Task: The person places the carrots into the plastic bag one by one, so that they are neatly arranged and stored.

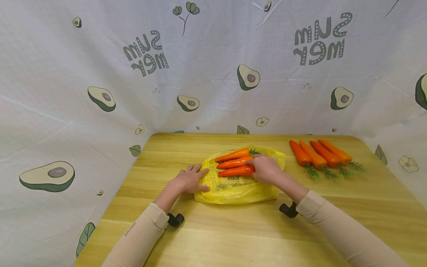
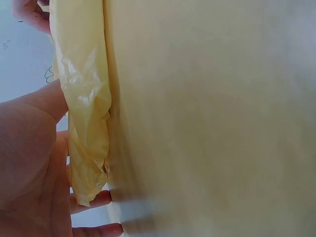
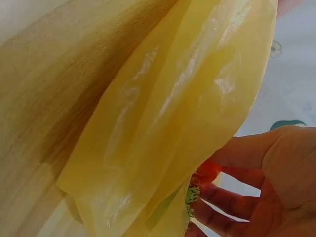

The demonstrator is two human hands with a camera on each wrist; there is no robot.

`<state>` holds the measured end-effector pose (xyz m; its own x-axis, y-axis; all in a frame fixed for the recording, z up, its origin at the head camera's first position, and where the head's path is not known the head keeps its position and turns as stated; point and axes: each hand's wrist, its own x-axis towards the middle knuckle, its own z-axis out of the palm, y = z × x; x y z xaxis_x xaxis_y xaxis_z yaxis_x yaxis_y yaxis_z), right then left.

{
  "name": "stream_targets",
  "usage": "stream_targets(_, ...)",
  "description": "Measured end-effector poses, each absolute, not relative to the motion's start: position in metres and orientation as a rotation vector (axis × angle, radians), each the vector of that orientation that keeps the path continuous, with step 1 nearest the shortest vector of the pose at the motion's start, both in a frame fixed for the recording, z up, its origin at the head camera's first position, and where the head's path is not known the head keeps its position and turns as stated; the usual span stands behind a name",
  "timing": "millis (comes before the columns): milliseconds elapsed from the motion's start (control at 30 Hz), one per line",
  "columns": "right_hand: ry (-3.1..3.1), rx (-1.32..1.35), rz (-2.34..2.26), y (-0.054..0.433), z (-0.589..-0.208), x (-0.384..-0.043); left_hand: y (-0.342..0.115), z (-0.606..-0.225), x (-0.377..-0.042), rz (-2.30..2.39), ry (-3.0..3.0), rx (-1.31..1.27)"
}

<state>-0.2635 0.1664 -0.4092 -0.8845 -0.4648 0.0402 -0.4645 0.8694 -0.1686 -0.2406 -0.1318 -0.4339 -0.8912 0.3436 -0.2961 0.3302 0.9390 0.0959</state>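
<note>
Three carrots lie side by side on a yellow plastic bag [image 1: 233, 198]: an orange one [image 1: 233, 155] at the back, a red-orange one [image 1: 233, 163] in the middle, a redder carrot [image 1: 235, 171] in front. My right hand [image 1: 267, 170] holds the front carrot by its leafy end, its index finger against the middle one. In the right wrist view the bag [image 3: 163, 113] hides part of the grip; a bit of red carrot [image 3: 210, 170] shows by the thumb. My left hand [image 1: 188, 180], fingers spread, rests on the bag's left edge.
Several more carrots [image 1: 320, 155] with green tops lie in a row at the back right of the wooden table [image 1: 220, 233]. A white curtain [image 1: 213, 74] printed with avocados hangs behind the table and along its sides.
</note>
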Motion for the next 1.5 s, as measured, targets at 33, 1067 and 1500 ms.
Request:
stream_targets(33,3.032,-0.755,-0.273,0.167,-0.409,-0.264,-0.132,-0.433,-0.24,0.064,2.783,0.495)
stream_targets(1067,2.798,-0.98,-0.393,0.173,-0.382,-0.284,-0.132,-0.43,-0.24,0.097,2.77,0.494)
stream_targets(1500,2.795,-1.119,-0.306,0.175,-0.379,-0.291,-0.132,-0.431,-0.241,0.064,2.775,0.496)
